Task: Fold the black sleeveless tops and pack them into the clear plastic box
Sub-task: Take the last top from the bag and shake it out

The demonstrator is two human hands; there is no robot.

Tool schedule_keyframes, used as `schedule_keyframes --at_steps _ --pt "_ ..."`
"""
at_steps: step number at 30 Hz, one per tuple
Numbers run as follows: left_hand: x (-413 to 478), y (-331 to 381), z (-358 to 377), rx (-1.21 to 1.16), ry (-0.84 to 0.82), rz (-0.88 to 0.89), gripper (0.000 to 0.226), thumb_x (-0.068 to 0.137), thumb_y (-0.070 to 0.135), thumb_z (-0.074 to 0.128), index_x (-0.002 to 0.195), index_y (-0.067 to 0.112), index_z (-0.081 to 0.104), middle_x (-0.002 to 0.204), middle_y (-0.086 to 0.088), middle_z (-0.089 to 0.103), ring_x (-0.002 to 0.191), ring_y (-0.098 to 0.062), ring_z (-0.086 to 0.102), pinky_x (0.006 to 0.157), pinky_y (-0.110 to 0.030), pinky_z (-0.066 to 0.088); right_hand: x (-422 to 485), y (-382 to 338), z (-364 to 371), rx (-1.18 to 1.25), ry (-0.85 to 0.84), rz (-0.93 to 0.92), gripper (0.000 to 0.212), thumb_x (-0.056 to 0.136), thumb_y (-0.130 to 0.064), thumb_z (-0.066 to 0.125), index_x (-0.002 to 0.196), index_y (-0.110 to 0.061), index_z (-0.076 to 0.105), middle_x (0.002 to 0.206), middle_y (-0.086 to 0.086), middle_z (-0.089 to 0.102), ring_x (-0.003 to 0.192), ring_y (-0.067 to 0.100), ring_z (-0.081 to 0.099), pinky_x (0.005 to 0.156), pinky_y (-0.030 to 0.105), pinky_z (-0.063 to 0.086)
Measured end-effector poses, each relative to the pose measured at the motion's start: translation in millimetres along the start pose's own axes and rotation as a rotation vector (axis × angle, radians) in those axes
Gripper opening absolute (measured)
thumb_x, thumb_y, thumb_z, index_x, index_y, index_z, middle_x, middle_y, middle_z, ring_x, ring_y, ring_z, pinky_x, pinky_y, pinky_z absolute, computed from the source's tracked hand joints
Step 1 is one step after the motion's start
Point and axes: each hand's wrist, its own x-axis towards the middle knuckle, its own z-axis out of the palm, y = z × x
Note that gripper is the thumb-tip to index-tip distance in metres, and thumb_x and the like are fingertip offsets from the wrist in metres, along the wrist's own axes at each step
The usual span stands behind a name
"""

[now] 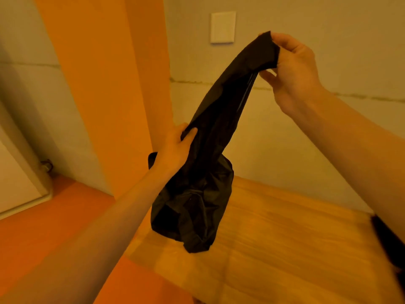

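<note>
At the back, a grey wall (306, 16) crossed by a broad orange strip (105, 73). Below that, a pale wooden table (285, 238), blurred, cut off at the bottom and right edges, with orange floor (43, 238) to its left. Held up in the air above the table's near-left part and touching nothing but the hands: a black sleeveless top (197, 194). Stretched into a long band, long axis slanting from upper right down to lower left, narrow end uppermost and pointing toward the upper right. Plain, dark and matt, with a thin seam line along the upper stretch; lower half bunched into a crumpled, hanging mass, so neckline and armholes hard to make out. Right hand (293, 69) raised high, fingers (282, 40) and thumb pinching the narrow upper end. Left hand (175, 148) lower, at about mid-length, fingers curled around the band with the thumb lying on the fabric; fingertips hidden behind the cloth. At the left edge, part of a white panel (13, 183). On the wall, a small white plate (223, 27). At the right edge, a dark item (388, 242) on the table, cropped and too blurred to identify.
</note>
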Motion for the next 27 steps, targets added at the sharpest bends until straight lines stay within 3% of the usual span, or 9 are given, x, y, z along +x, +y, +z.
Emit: schedule_keyframes --at_steps 2,4,8,11,14,17,22,25,27 --pt "5 16 -1 -0.1 0.06 0.002 0.025 0.106 0.026 0.054 0.103 0.005 0.067 0.068 0.01 0.061 0.066 -0.002 0.06 0.064 -0.021 0.045 2 -19 -22 -0.023 0.081 -0.025 0.022 0.095 -0.004 0.059 0.105 -0.018 0.074 0.094 -0.001 0.076 0.092 0.012 0.071 0.074 0.025 0.057" --pt "9 34 -1 -0.171 0.096 0.038 0.02 0.106 0.025 0.054 0.108 0.015 0.071 0.085 0.001 0.07 0.083 -0.011 0.067 0.073 -0.027 0.05 -1 -34 -46 -0.077 0.114 -0.039 0.02 0.095 -0.006 0.061 0.106 -0.015 0.074 0.093 0.0 0.075 0.09 0.012 0.07 0.073 0.027 0.057" --pt "14 79 7 -0.245 0.079 0.122 0.024 0.107 0.021 0.051 0.103 0.034 0.07 0.094 0.018 0.072 0.094 -0.002 0.068 0.083 -0.024 0.054 -12 -65 -92 -0.187 0.185 -0.058 0.015 0.095 -0.009 0.063 0.1 -0.018 0.074 0.087 -0.004 0.074 0.08 0.005 0.069 0.071 0.025 0.056" --pt "17 121 17 -0.229 0.056 0.192 0.022 0.104 0.016 0.054 0.092 0.024 0.07 0.08 0.016 0.067 0.079 -0.004 0.063 0.067 -0.018 0.047 -18 -90 -121 -0.249 0.264 -0.073 0.015 0.097 -0.011 0.062 0.104 -0.018 0.074 0.089 -0.003 0.073 0.08 0.005 0.067 0.069 0.023 0.056" --pt "18 160 24 -0.293 -0.013 0.171 0.018 0.102 0.021 0.058 0.104 0.018 0.076 0.094 -0.001 0.074 0.088 -0.013 0.069 0.069 -0.023 0.052 -27 -112 -146 -0.323 0.298 -0.063 0.01 0.096 -0.016 0.066 0.103 -0.019 0.073 0.093 -0.001 0.071 0.086 0.014 0.065 0.071 0.026 0.054" --pt "21 196 28 -0.365 -0.117 0.108 0.02 0.103 0.024 0.057 0.109 0.024 0.075 0.1 0.0 0.077 0.091 -0.014 0.073 0.072 -0.024 0.056 -38 -136 -168 -0.394 0.377 -0.044 0.01 0.098 -0.02 0.065 0.104 -0.022 0.072 0.095 -0.001 0.065 0.086 0.016 0.056 0.073 0.029 0.053" --pt "21 249 33 -0.834 -0.313 -0.255 0.024 0.103 0.02 0.049 0.09 0.011 0.068 0.081 -0.006 0.074 0.069 -0.018 0.073 0.067 -0.027 0.059 -50 -172 -196 -0.463 0.39 0.044 0.015 0.103 -0.021 0.057 0.114 -0.021 0.067 0.095 0.002 0.061 0.085 0.017 0.055 0.071 0.029 0.052" --pt "17 271 44 -0.878 -0.355 -0.218 0.019 0.101 0.018 0.054 0.096 0.009 0.07 0.088 -0.008 0.075 0.076 -0.02 0.074 0.074 -0.031 0.06 -53 -195 -204 -0.424 0.374 0.038 0.012 0.104 -0.017 0.052 0.108 -0.022 0.061 0.093 0.003 0.065 0.08 0.016 0.06 0.073 0.031 0.053" --pt "17 281 53 -0.77 -0.279 -0.074 0.012 0.098 0.014 0.062 0.107 0.008 0.068 0.097 -0.01 0.075 0.086 -0.021 0.074 0.079 -0.033 0.062 -55 -205 -206 -0.425 0.374 0.031 0.014 0.104 -0.012 0.047 0.106 -0.02 0.058 0.095 0.004 0.066 0.084 0.018 0.065 0.075 0.034 0.056"
